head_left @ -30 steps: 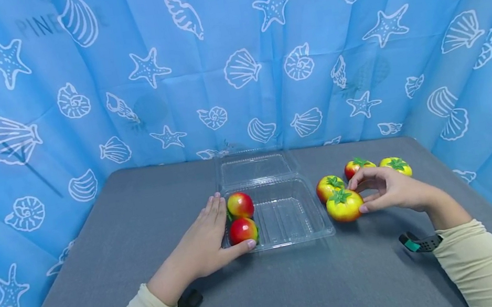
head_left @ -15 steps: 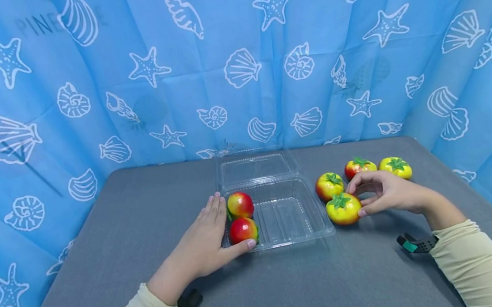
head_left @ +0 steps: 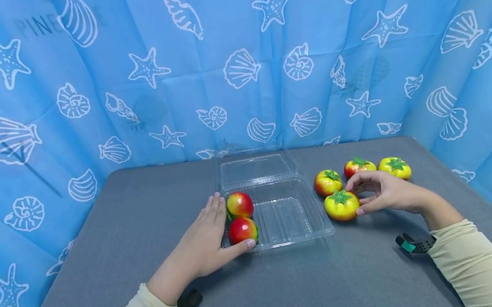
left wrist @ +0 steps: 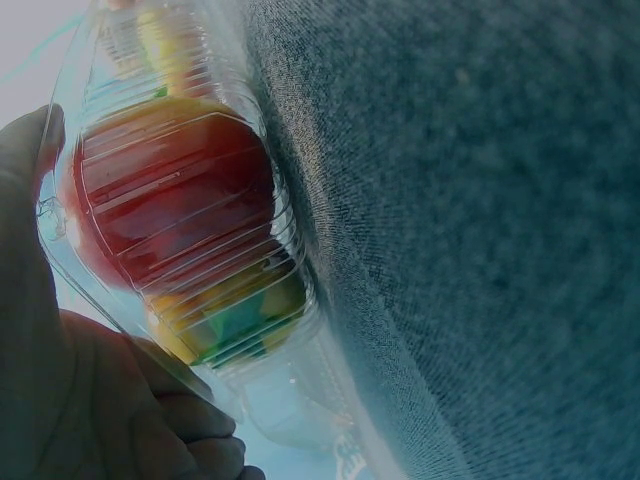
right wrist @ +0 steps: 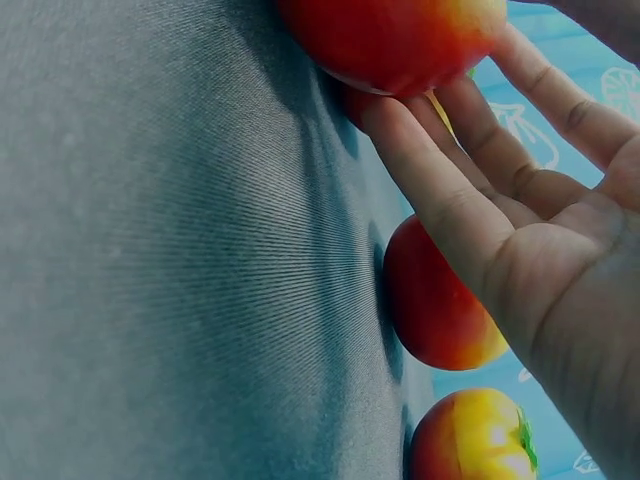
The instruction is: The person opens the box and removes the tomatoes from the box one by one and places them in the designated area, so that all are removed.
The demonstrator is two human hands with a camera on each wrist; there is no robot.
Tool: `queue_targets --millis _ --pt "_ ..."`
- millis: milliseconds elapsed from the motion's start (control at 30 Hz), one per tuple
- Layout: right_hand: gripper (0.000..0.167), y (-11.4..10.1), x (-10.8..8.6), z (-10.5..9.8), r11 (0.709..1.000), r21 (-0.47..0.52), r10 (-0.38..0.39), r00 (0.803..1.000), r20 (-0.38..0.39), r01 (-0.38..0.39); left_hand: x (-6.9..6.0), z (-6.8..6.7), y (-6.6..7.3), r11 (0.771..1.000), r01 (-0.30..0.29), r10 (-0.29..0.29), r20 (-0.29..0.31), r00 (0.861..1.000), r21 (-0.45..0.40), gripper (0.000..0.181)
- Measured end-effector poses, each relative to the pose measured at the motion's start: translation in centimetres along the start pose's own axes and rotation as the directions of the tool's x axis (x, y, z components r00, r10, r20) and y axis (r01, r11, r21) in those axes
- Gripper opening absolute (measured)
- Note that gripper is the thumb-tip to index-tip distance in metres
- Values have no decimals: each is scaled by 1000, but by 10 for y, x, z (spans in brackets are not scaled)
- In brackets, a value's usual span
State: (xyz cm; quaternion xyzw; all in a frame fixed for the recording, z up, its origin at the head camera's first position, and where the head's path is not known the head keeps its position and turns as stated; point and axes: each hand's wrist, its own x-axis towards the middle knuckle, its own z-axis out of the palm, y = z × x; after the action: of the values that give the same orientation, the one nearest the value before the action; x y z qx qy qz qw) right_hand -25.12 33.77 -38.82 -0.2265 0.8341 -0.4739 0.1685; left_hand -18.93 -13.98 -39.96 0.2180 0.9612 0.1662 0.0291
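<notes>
A clear plastic box [head_left: 288, 243] has its lid [head_left: 255, 168] laid back behind it. Inside, at its left end, sit two red-yellow fruits [head_left: 240, 205], [left wrist: 175, 195], one behind the other. My left hand [head_left: 198, 245], [left wrist: 90, 400] rests along the box's left side with straight fingers, thumb at the front edge. My right hand [head_left: 390, 193], [right wrist: 560, 240] holds a yellow tomato-like fruit [head_left: 342, 206] lightly by its right side, thumb in front and fingers behind; its underside [right wrist: 395, 40] looks red in the right wrist view. Another one [head_left: 327, 183] stands just behind it.
Two more tomato-like fruits [head_left: 358, 166], [head_left: 394, 168] stand behind the right hand. Grey cloth covers the table [head_left: 291, 295]. A blue curtain [head_left: 209, 37] with white shells and starfish hangs along the back and sides.
The right hand and the held fruit have shifted slightly left. The fruit behind has moved a little toward the back. The left hand and box have stayed put.
</notes>
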Motion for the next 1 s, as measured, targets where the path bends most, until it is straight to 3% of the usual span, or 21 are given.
queue_targets --millis 433,733,1000 --pt "46 -7 -1 -1 999 -30 19 1000 2 -19 -1 -1 0 1000 -8 8 -8 1000 -7 122" --pt "45 -15 -3 -2 998 -52 -31 998 -47 29 -1 -1 1 1000 -2 2 -5 1000 -12 121" --pt "42 -32 -2 6 994 -108 -38 992 -119 25 -2 -2 2 1000 -2 2 -8 1000 -7 122"
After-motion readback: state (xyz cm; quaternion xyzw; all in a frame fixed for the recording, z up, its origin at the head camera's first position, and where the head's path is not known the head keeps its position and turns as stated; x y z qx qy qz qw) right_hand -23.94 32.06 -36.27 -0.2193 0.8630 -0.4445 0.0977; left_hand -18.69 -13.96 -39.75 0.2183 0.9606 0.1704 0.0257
